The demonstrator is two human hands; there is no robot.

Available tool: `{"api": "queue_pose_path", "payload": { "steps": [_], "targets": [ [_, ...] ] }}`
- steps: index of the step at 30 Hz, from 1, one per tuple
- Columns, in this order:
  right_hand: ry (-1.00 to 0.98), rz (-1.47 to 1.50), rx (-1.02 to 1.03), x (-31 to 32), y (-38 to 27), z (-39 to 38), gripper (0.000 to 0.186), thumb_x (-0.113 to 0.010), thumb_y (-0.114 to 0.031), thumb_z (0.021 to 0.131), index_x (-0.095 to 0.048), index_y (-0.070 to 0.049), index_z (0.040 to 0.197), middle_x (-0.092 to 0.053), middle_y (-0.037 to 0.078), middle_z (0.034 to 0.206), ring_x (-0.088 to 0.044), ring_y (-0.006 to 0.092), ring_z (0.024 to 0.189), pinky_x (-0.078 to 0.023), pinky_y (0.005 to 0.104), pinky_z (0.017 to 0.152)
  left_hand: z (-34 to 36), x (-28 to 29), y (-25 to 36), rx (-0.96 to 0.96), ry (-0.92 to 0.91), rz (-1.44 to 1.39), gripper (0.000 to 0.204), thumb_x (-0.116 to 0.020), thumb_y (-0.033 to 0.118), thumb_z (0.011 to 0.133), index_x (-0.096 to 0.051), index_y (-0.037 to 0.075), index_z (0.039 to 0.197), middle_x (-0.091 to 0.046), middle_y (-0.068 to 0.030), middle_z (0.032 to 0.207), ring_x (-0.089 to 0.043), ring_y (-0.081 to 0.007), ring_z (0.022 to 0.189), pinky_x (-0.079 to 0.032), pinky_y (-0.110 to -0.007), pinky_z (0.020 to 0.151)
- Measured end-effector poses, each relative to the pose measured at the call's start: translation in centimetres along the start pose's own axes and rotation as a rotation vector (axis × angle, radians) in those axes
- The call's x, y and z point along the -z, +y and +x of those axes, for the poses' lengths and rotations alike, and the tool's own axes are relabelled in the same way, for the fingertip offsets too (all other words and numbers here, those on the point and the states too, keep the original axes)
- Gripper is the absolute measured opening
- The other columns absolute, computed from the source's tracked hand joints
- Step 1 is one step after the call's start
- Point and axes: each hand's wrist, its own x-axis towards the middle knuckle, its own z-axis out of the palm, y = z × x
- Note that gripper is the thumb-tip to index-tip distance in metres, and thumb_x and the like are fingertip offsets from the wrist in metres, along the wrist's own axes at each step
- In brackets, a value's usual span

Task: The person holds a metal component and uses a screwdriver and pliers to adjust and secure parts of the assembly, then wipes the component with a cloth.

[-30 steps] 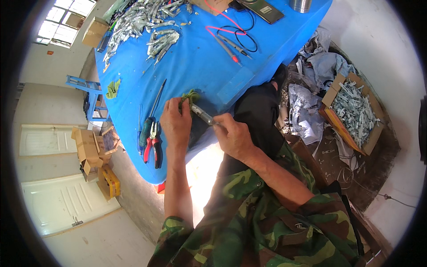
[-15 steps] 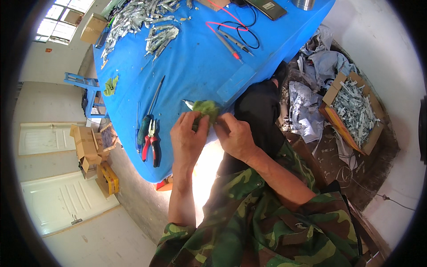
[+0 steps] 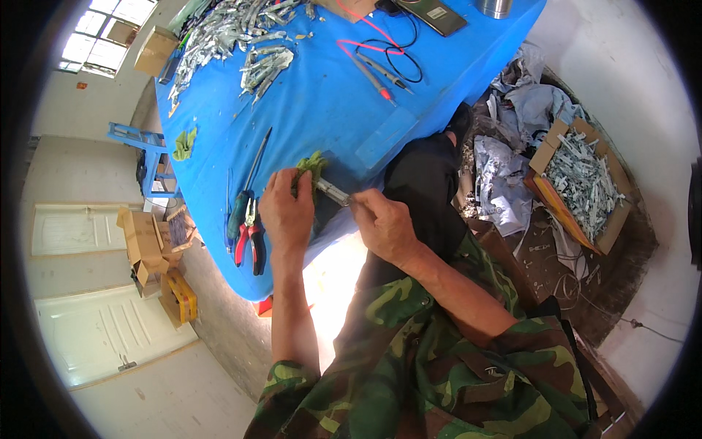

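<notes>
Over the near edge of the blue-covered table, my left hand [image 3: 287, 208] pinches a crumpled green cloth [image 3: 313, 162]. A narrow silvery strip [image 3: 333, 192] runs from the cloth to my right hand [image 3: 382, 225], whose closed fingers grip its near end. The strip's far end is hidden by the cloth. Left of my left hand lie red-and-black pliers [image 3: 254, 238] and a screwdriver [image 3: 238, 208] with a dark green handle. A second green cloth scrap [image 3: 184, 144] rests near the table's left edge.
A large heap of silvery strips [image 3: 227, 40] covers the far left of the table, with a smaller bunch [image 3: 265, 67] beside it. Test probes [image 3: 379, 86] with red and black leads lie at the far right. On the floor to the right, a cardboard box [image 3: 550, 150] holds similar strips.
My left hand has moved a little left with the green cloth, apart from my right hand. The silvery strip now shows stretched between them.
</notes>
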Motion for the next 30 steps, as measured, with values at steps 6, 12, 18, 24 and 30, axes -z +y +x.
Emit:
{"api": "queue_pose_path", "payload": {
  "steps": [6, 12, 18, 24, 30],
  "targets": [
    [0.019, 0.017, 0.031, 0.0, 0.1, -0.3, 0.012, -0.073, 0.001, 0.092, -0.065, -0.001, 0.102, -0.069, 0.020, 0.077, -0.072, 0.0371, 0.068, -0.054, 0.0401, 0.057, -2.8, 1.0, 3.4, -0.043, -0.108, -0.159, 0.018, -0.078, 0.012, 0.091, -0.072, -0.003, 0.098, -0.071, -0.0185, 0.092, -0.071, -0.0359, 0.079, -0.054, -0.040, 0.070],
    [-0.006, -0.047, 0.068, 0.3, 0.2, -0.3, 0.014, -0.073, 0.001, 0.091, -0.066, -0.001, 0.103, -0.069, 0.018, 0.077, -0.071, 0.0361, 0.068, -0.054, 0.0411, 0.057, -2.7, 0.0, 3.1, -0.045, -0.085, -0.031, 0.015, -0.075, 0.012, 0.093, -0.070, -0.001, 0.099, -0.071, -0.0182, 0.093, -0.069, -0.0405, 0.081, -0.054, -0.045, 0.069],
    [-0.003, -0.048, 0.075, 0.1, 0.4, -0.3, 0.014, -0.072, -0.001, 0.092, -0.066, -0.002, 0.104, -0.066, 0.017, 0.073, -0.069, 0.0343, 0.065, -0.052, 0.0413, 0.056, -0.7, -0.6, 0.0, -0.084, 0.003, 0.081, 0.014, -0.072, 0.015, 0.097, -0.068, 0.002, 0.098, -0.070, -0.0181, 0.094, -0.068, -0.0415, 0.082, -0.053, -0.047, 0.069],
    [-0.002, -0.046, 0.062, -0.2, 0.1, -0.3, 0.012, -0.072, -0.002, 0.094, -0.064, -0.001, 0.103, -0.065, 0.016, 0.070, -0.068, 0.0343, 0.062, -0.052, 0.0418, 0.054, -0.4, -0.5, -0.5, -0.012, 0.025, 0.019, 0.014, -0.072, 0.014, 0.097, -0.070, 0.001, 0.100, -0.070, -0.0194, 0.096, -0.069, -0.0412, 0.083, -0.054, -0.046, 0.071],
    [0.012, -0.037, 0.054, 0.0, 0.2, -0.5, 0.014, -0.073, -0.002, 0.093, -0.063, -0.001, 0.103, -0.069, 0.020, 0.076, -0.071, 0.0379, 0.067, -0.053, 0.0427, 0.056, -2.3, 0.9, 1.8, -0.014, -0.005, -0.092, 0.015, -0.075, 0.011, 0.094, -0.070, -0.001, 0.100, -0.070, -0.0193, 0.093, -0.069, -0.0391, 0.081, -0.054, -0.044, 0.072]
  ]
}}
